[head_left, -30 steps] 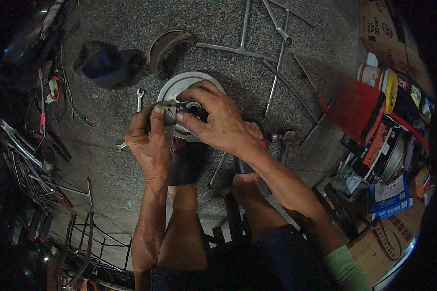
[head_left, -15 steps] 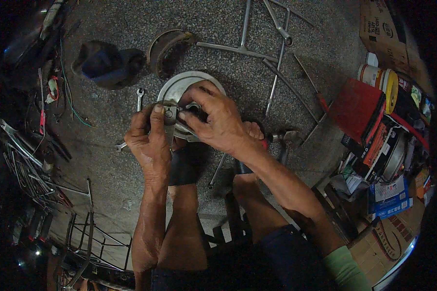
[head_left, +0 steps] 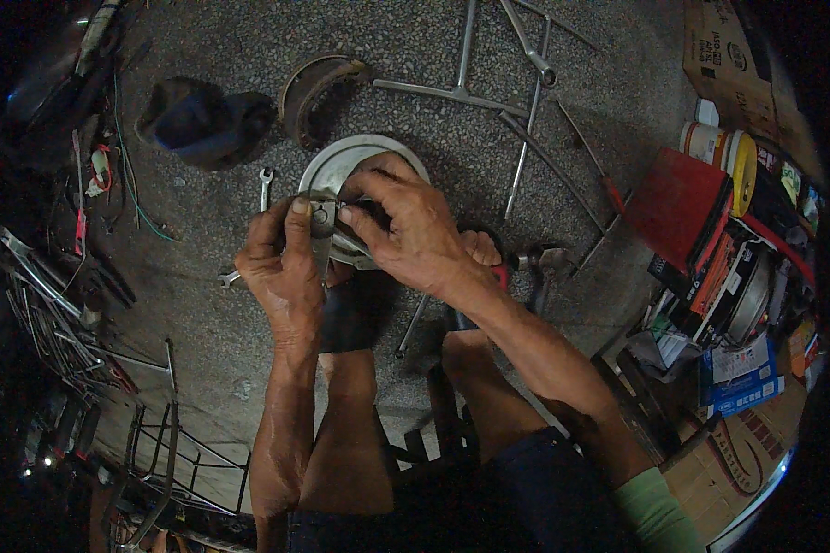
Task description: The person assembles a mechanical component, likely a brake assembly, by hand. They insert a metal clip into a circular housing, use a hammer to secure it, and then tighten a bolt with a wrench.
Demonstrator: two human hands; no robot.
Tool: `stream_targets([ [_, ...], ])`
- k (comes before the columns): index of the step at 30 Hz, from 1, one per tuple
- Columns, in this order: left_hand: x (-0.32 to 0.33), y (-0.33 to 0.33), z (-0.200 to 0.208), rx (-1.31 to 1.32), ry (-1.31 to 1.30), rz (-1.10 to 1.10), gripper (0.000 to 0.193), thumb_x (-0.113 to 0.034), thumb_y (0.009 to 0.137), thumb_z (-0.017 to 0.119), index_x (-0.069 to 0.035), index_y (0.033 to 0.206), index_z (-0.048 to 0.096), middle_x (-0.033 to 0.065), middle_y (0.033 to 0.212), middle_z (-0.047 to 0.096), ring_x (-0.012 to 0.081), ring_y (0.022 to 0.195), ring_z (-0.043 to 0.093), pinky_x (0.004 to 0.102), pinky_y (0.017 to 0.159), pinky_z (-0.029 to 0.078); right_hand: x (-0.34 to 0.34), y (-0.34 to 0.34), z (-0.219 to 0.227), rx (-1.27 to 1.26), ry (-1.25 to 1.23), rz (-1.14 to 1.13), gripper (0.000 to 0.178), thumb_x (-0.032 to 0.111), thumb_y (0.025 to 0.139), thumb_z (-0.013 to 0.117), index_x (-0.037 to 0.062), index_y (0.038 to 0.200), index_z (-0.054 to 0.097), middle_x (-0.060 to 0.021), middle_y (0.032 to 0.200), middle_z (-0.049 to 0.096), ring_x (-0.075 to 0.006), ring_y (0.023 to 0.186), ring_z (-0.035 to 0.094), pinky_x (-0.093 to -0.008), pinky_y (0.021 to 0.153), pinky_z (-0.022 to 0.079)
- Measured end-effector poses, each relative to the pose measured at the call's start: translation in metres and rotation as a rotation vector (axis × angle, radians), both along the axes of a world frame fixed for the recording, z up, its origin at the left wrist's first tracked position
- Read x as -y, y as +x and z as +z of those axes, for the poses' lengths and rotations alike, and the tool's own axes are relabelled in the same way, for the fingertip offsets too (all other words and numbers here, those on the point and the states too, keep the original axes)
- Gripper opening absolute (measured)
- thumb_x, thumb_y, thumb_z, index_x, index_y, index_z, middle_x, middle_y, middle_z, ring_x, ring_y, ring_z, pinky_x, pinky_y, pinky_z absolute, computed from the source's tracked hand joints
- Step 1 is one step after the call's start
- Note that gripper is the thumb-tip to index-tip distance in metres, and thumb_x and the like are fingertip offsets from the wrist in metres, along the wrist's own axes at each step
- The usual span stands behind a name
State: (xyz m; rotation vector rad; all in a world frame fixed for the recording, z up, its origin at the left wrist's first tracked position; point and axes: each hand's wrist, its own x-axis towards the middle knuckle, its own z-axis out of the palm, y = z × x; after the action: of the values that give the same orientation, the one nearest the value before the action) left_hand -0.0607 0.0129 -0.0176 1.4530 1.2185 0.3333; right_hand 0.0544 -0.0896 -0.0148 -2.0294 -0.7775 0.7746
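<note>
In the head view, I do best keeping the metal lever (head_left: 323,217) steady, my left hand (head_left: 281,263) pinching it, my right hand (head_left: 413,219) half-curled at its three o'clock; what that holds, I can't tell. Against the round plate (head_left: 346,155), the lever sits toward eight o'clock, long axis twelve-to-six, flat arm pointing six.
</note>
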Motion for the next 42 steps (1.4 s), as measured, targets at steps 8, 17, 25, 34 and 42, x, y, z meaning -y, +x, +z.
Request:
stream_targets([
  [8, -0.001, -0.003, -0.002, 0.008, -0.054, 0.016, 0.02, -0.016, 0.093, 0.067, 0.004, 0.098, 0.07, 0.0036, 0.082, 0.065, 0.0082, 0.075, 0.055, 0.0265, 0.067, 0.046, -0.002, -0.001, 0.001, -0.035, -0.01, -0.029, 0.02, 0.012, 0.083, 0.07, -0.0006, 0.098, 0.066, -0.0153, 0.104, 0.061, -0.0328, 0.098, 0.063, -0.0392, 0.082, 0.051],
  [17, 0.0, 0.002, 0.003, -0.007, 0.0, 0.007, 0.022, -0.016, 0.092, 0.067, 0.005, 0.098, 0.07, 0.0044, 0.083, 0.065, 0.0084, 0.076, 0.055, 0.0265, 0.066, 0.045, -0.002, -0.001, 0.006, -0.025, -0.031, 0.003, 0.02, 0.015, 0.085, 0.065, 0.001, 0.099, 0.063, -0.0177, 0.107, 0.058, -0.0396, 0.097, 0.061, -0.0474, 0.082, 0.051],
  [25, 0.0, 0.002, 0.004, 0.039, -0.047, 0.015, 0.019, -0.013, 0.093, 0.066, 0.005, 0.098, 0.07, 0.0036, 0.082, 0.064, 0.0082, 0.076, 0.055, 0.0256, 0.067, 0.045, -0.002, -0.003, 0.007, 0.001, -0.045, -0.049, 0.018, 0.011, 0.084, 0.067, 0.0002, 0.098, 0.066, -0.0154, 0.107, 0.06, -0.035, 0.095, 0.063, -0.0408, 0.081, 0.051],
  [34, -0.001, 0.001, 0.002, 0.011, -0.025, -0.012, 0.017, -0.012, 0.092, 0.066, 0.004, 0.097, 0.07, 0.0044, 0.084, 0.064, 0.0089, 0.076, 0.056, 0.0259, 0.067, 0.046, -0.006, -0.007, 0.012, 0.064, -0.112, -0.004, 0.015, 0.007, 0.082, 0.068, -0.0001, 0.096, 0.065, -0.0142, 0.108, 0.06, -0.0349, 0.094, 0.064, -0.0422, 0.077, 0.052],
  [42, -0.002, 0.0, 0.001, 0.008, -0.036, 0.0, 0.016, -0.011, 0.092, 0.067, 0.004, 0.095, 0.07, 0.0032, 0.082, 0.062, 0.0084, 0.076, 0.055, 0.0258, 0.067, 0.045, -0.005, -0.007, 0.009, 0.064, -0.056, -0.034, 0.018, 0.006, 0.081, 0.068, -0.0008, 0.098, 0.065, -0.0164, 0.109, 0.06, -0.0346, 0.097, 0.063, -0.0409, 0.08, 0.052],
])
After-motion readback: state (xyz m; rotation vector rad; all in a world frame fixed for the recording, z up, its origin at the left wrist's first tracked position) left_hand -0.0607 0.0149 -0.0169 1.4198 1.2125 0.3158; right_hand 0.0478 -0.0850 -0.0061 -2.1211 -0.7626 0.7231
